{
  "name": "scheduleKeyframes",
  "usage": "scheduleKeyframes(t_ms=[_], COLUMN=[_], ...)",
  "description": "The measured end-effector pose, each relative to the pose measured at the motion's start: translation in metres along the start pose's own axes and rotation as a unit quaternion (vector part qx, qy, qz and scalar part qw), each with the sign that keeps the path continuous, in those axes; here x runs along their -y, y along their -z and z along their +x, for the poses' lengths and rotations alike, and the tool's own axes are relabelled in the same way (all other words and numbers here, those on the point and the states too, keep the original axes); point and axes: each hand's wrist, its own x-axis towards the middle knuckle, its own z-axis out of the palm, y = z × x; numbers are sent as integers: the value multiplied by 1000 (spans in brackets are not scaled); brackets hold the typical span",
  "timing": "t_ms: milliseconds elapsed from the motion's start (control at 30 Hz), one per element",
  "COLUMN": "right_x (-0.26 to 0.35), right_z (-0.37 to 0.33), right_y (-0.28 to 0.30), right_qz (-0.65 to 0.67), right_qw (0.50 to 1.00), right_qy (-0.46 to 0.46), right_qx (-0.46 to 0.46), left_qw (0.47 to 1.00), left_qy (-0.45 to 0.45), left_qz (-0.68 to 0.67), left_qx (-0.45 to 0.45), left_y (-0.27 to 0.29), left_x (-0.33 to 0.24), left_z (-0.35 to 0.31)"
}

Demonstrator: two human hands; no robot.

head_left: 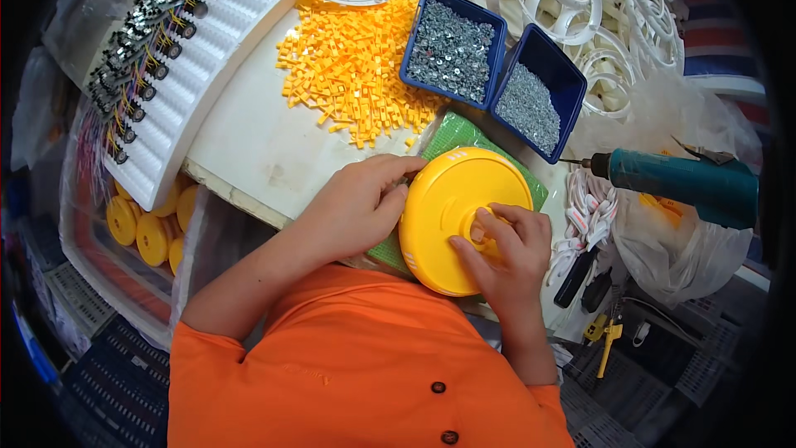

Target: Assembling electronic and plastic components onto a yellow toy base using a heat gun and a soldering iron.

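Note:
A round yellow plastic housing (439, 207) lies tilted in front of me on a green textured pad (521, 168). My left hand (361, 199) grips its left rim, with the index finger stretched along the upper edge and the thumb bent beside it. Over the raised hub in the middle of the housing, my right hand (512, 253) has its thumb and fingers drawn together in a pinch. Whatever sits between those fingertips is too small and covered to make out.
Beyond lie a heap of small yellow pieces (365, 66) and two blue bins, one with washers (448, 50), one with screws (528, 108). A teal electric screwdriver (680, 182) points in from the right. White foam tray (191, 75) with wired boards stands left; white rings (572, 0) pile far right.

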Motion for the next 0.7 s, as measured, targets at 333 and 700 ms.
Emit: scheduleKeyframes(t_ms=[333,700], right_x=[-24,-45], right_z=[-15,-38], right_y=[-20,-27], right_qz=[6,223], right_qw=[998,908], right_qy=[48,-142], right_qx=[-48,-327], left_qw=[996,984], left_qy=[-20,-82], left_qz=[90,-157], left_qx=[-21,13], left_y=[-14,-49], left_x=[-21,-1], left_z=[-4,-29])
